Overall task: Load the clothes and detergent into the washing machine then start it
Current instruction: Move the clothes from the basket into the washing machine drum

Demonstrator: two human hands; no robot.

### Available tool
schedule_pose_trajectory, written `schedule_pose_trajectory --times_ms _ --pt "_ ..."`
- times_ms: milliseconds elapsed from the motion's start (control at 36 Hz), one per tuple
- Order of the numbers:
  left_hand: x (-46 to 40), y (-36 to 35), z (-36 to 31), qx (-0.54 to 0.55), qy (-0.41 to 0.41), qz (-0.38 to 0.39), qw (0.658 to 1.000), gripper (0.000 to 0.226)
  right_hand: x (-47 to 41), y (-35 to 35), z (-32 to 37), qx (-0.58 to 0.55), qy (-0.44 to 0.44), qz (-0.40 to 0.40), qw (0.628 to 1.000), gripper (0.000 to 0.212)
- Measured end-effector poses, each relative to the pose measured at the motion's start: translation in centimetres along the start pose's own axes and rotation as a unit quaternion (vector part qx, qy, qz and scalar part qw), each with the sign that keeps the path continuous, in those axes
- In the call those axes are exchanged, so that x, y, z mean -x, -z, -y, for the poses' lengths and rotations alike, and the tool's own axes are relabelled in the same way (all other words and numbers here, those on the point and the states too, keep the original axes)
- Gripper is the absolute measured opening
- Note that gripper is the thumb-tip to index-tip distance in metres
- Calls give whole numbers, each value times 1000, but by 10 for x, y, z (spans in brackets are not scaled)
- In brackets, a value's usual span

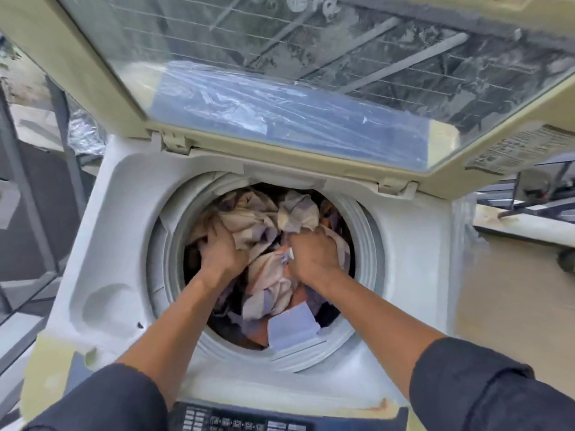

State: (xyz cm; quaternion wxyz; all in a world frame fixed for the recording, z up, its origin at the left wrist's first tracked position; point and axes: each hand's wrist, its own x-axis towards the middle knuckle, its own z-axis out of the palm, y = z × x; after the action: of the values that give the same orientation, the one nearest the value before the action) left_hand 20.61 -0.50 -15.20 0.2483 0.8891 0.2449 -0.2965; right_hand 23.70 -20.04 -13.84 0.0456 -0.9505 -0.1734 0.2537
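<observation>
The washer (118,244) stands with its glass lid (280,73) raised and tilted back over the round drum (364,231); a dark control panel (249,421) runs along the near edge. The clothes (270,275), a pale beige and lilac heap, fill the drum almost to its rim; the left hand (219,253) and right hand (312,253) are both sunk in the heap, fingers curled into the cloth, gripping it
</observation>
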Motion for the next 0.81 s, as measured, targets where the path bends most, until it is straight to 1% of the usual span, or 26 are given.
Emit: schedule_pose_trajectory --times_ms 56,111,194,250,278,306,333,361,389,417,472,528,583,639,694,750,806 --pt "3 9 -7 34 -37 -32 998 109 13 23 2 -2 37 -66 997 37" --pt "8 11 -10 20 -72 -21 997 108 32 43 5 -41 70 -137 987 38" --pt "10 5 -3 -22 -98 32 994 110 61 69 3 -88 101 -298 945 27" --pt "8 0 4 -55 -106 57 991 109 80 80 -4 -95 114 -377 914 22" --pt "8 -1 8 -70 -105 56 990 106 90 85 -8 -105 122 -408 899 20" --pt "8 -2 10 -85 -100 53 990 99 99 89 -12 -113 129 -430 886 17" --pt "10 -2 11 -103 -96 51 989 86 108 91 -16 -114 133 -439 881 17" --pt "12 0 12 -120 -93 49 987 69 115 93 -20 -106 131 -436 884 20" --pt "15 4 11 -131 -86 47 987 53 120 93 -24 -89 125 -424 893 24" --pt "20 9 9 -135 -74 44 987 43 123 92 -28 -65 113 -404 905 31" --pt "31 21 4 -110 -55 25 992 35 126 88 -32 -11 83 -341 936 46" --pt "45 38 -2 -47 -49 -26 997 26 124 78 -29 54 58 -253 964 58" --pt "61 57 -6 10 -57 -108 993 15 120 64 -20 113 42 -168 978 61" --pt "81 78 -9 41 -63 -202 976 4 111 49 -10 138 27 -98 985 59" --pt "101 97 -10 59 -65 -283 955 14 100 36 -3 164 13 -16 986 58" --pt "115 103 -7 49 -69 -327 941 17 85 23 -2 196 -3 87 977 63" --pt "126 98 -3 19 -97 -334 937 13 72 12 -5 200 -14 211 957 74"
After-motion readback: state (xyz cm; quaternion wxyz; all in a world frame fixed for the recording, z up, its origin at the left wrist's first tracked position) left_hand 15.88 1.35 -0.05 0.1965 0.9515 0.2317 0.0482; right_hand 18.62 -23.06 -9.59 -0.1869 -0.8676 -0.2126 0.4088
